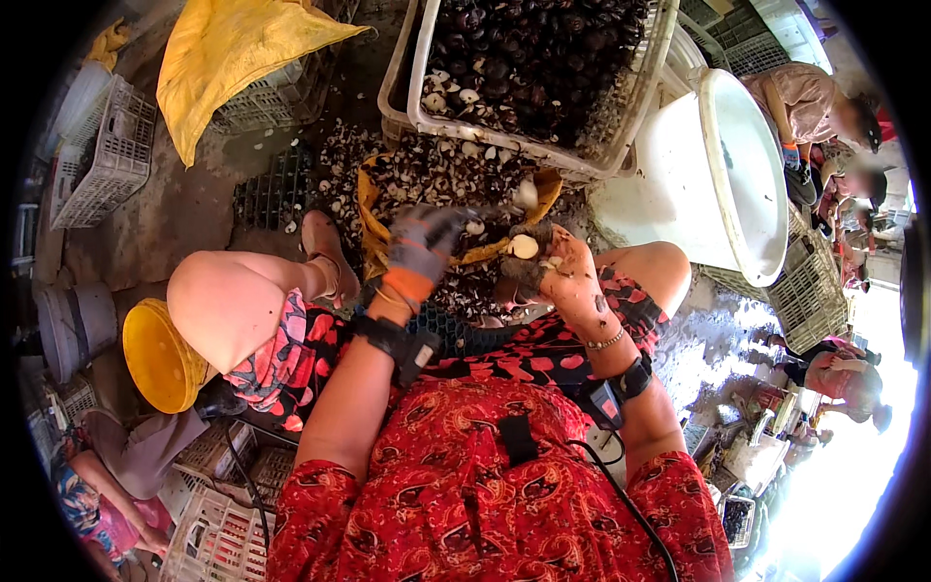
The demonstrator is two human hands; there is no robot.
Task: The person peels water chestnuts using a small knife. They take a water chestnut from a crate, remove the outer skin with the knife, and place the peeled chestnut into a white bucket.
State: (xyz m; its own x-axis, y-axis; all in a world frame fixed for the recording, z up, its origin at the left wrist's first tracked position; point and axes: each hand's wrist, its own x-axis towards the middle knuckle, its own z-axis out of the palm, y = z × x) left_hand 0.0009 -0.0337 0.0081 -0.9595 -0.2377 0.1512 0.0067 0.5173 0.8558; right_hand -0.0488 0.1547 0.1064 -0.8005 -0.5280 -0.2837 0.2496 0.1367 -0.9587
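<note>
My right hand point(562, 264), its fingers dark and dirty, is closed round a pale, round peeled piece point(524, 246) that looks like a water chestnut. Close by on the left, my left hand point(425, 242) wears a grey glove with an orange cuff. Its fingers are curled, and a thin dark shape reaches from them toward the right hand; I cannot make out what it is. Both hands are over an open yellow sack point(369, 199) between my knees. Dark peelings with white bits point(436, 175) fill it, and a larger white piece point(526, 195) lies near its right edge.
Beyond the sack stands a white plastic crate point(417, 92) heaped with dark round water chestnuts. A large white tub point(722, 175) is to the right. At left are a yellow bucket point(160, 356), a grey crate point(107, 155) and a yellow cloth point(233, 58). Other people sit around.
</note>
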